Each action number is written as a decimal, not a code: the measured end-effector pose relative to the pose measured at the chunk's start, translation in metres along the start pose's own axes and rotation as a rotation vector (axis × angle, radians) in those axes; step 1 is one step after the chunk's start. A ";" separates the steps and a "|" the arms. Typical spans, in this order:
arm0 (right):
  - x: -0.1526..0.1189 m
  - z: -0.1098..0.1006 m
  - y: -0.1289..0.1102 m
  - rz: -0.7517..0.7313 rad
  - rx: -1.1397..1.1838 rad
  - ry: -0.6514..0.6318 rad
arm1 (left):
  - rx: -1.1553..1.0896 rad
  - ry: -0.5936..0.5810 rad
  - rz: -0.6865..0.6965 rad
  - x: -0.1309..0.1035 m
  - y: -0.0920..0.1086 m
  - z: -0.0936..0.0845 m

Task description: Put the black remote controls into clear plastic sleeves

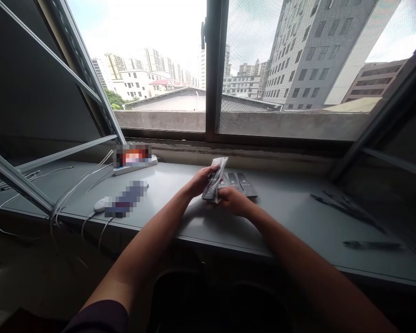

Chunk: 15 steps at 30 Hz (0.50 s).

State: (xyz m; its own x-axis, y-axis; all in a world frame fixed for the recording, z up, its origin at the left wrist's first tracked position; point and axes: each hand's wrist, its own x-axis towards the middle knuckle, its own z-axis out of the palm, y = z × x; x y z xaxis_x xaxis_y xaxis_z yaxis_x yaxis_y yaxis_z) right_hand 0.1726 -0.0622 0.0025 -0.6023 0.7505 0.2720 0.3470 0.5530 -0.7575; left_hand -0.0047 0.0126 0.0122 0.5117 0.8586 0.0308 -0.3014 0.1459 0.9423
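Between my two hands is a dark remote control (210, 191) in a clear plastic bag (219, 163), tilted above the grey table. My left hand (198, 181) is closed round its left side, near the upper part. My right hand (231, 200) pinches the lower right edge of the bag. Just behind my right hand, several more dark remotes (244, 181) lie side by side on the table, some of them partly hidden by my hand and the bag.
The grey table (284, 222) runs below a window. At left are a white power strip (153, 160), a blurred-out dark item (130, 199), a round white charger (102, 204) and white cables. Dark cables (346, 210) lie at right. Metal shelf frames slant up at both sides.
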 end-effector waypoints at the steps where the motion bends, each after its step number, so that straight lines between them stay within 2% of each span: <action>1: 0.001 0.001 0.001 -0.021 -0.067 0.037 | 0.006 -0.030 -0.016 -0.001 0.000 0.000; 6: 0.002 -0.001 0.003 -0.154 -0.285 0.233 | 0.017 -0.205 -0.105 -0.007 0.003 0.001; 9: 0.000 -0.004 0.002 -0.130 -0.337 0.312 | -0.015 -0.277 -0.151 -0.009 0.005 0.001; 12: -0.002 -0.004 0.001 -0.097 -0.365 0.403 | -0.075 -0.310 -0.157 -0.011 0.008 0.002; 15: -0.004 -0.005 0.000 -0.107 -0.376 0.511 | -0.136 -0.274 -0.137 -0.013 0.010 0.002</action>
State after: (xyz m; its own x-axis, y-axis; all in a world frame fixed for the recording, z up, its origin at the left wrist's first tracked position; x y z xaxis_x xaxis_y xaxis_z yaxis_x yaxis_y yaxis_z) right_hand 0.1781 -0.0632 0.0047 -0.2611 0.7107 0.6532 0.5883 0.6537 -0.4760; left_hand -0.0131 0.0016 0.0223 0.7465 0.6653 0.0125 -0.3098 0.3309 0.8913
